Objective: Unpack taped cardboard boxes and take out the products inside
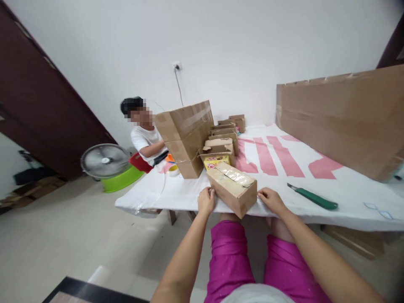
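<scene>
A small brown cardboard box [233, 188], taped shut along its top, sits at the near edge of the white table [347, 193]. My left hand [206, 200] grips the box's left end with curled fingers. My right hand [271, 200] rests against its right end, fingers bent on the cardboard. Both forearms reach up from my lap, where I wear pink shorts.
A green-handled utility knife [314, 197] lies right of the box. Behind it stand a yellow printed box [216, 161], a row of small cartons [222, 139] and a tall carton [186, 136]. A big cardboard sheet [344, 118] leans at right. Another person [147, 134] sits at far left beside a fan [104, 160].
</scene>
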Available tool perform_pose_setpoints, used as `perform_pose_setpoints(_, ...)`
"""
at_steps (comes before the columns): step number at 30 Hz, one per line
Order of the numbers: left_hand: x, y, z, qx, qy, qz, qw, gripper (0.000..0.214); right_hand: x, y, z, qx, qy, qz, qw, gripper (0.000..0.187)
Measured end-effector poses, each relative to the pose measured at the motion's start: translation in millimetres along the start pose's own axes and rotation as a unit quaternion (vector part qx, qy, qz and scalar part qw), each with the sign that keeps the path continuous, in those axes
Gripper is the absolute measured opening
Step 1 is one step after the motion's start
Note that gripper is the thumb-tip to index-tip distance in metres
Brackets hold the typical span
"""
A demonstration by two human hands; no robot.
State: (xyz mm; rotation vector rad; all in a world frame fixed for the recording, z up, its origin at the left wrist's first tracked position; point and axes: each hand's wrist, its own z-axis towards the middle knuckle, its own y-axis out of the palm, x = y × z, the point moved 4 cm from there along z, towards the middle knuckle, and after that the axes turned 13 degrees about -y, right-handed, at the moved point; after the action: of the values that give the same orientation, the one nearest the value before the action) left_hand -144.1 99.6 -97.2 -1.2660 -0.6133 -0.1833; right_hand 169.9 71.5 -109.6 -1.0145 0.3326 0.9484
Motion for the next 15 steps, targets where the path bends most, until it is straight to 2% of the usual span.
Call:
perform_pose_setpoints(8,4.7,1.4,1.2,-0.005,0.002,0.026,1.000,0.045,3.3,0.6,-0.9,0.003,0.004,-0.008,1.000,0.018)
perform_pose_setpoints(15,5.9,1.9,0.5,0.002,-0.007,0.036,0.999,0.039,4.0,0.2,-0.9,0.003,0.000,-0.006,1.000,0.016)
